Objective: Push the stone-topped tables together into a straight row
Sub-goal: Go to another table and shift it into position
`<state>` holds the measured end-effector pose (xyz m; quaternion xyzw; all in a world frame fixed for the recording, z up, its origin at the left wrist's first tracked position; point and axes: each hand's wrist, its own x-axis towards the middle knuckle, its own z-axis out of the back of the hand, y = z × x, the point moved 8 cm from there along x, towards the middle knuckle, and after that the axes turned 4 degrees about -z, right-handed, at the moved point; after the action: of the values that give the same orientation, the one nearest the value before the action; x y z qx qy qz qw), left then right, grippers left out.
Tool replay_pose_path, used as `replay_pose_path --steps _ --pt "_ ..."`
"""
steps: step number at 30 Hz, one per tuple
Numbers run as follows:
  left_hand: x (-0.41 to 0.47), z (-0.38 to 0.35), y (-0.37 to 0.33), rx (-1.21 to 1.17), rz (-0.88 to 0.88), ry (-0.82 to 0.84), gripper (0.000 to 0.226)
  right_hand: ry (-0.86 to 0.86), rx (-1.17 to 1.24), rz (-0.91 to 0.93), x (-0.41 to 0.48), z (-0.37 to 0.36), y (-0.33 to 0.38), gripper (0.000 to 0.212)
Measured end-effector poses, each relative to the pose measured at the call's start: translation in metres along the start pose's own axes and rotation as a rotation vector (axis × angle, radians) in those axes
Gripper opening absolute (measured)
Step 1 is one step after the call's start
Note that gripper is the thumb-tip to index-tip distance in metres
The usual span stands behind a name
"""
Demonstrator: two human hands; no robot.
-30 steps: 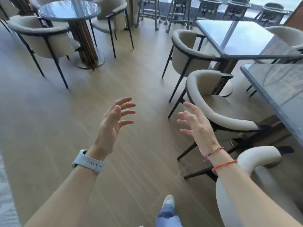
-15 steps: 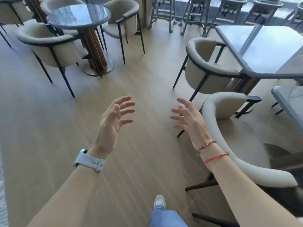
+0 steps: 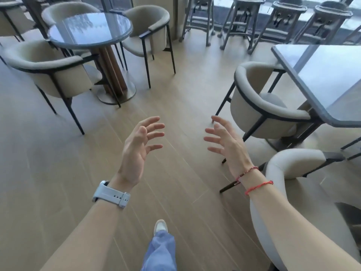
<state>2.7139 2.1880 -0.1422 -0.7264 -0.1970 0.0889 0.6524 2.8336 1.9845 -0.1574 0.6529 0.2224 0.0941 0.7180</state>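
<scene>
Both hands raised over bare floor, holding nothing. Left hand (image 3: 139, 145) with fingers spread and slightly curled, palm turned inward, grey watch (image 3: 111, 194) on the wrist. Right hand (image 3: 227, 142) mirrored, grip likewise spread wide, two red cords (image 3: 254, 182) at the wrist.

Rectangular stone-topped worktop (image 3: 322, 79) at far right, well apart from either hand; glossy grey slab with rounded corners, long axis running away toward the windows, near corner pointing down-right, right side cut off by the frame. Round worktop (image 3: 89, 29) at upper left, same polished grey top, on a wooden column with a metal disc foot.

Curved beige tub chairs (image 3: 259, 102) on thin black legs tucked against both worktops; another chair back (image 3: 293, 163) just beside the right forearm. Grey wooden stools (image 3: 242, 20) lined up along the window.

Wide strip of pale plank floor (image 3: 175, 90) open between the two worktops. One shoe (image 3: 160, 225) and a blue trouser leg at bottom centre.
</scene>
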Motion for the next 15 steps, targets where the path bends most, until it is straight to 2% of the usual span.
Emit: replay_pose_path --steps 7,15 --pt "0.137 0.029 0.005 -0.008 0.012 0.092 0.063 -0.118 0.014 -0.008 0.108 -0.018 0.030 0.049" --pt "0.262 0.002 0.038 -0.011 0.078 0.203 0.057 -0.241 0.053 -0.038 0.206 0.009 0.039 0.045"
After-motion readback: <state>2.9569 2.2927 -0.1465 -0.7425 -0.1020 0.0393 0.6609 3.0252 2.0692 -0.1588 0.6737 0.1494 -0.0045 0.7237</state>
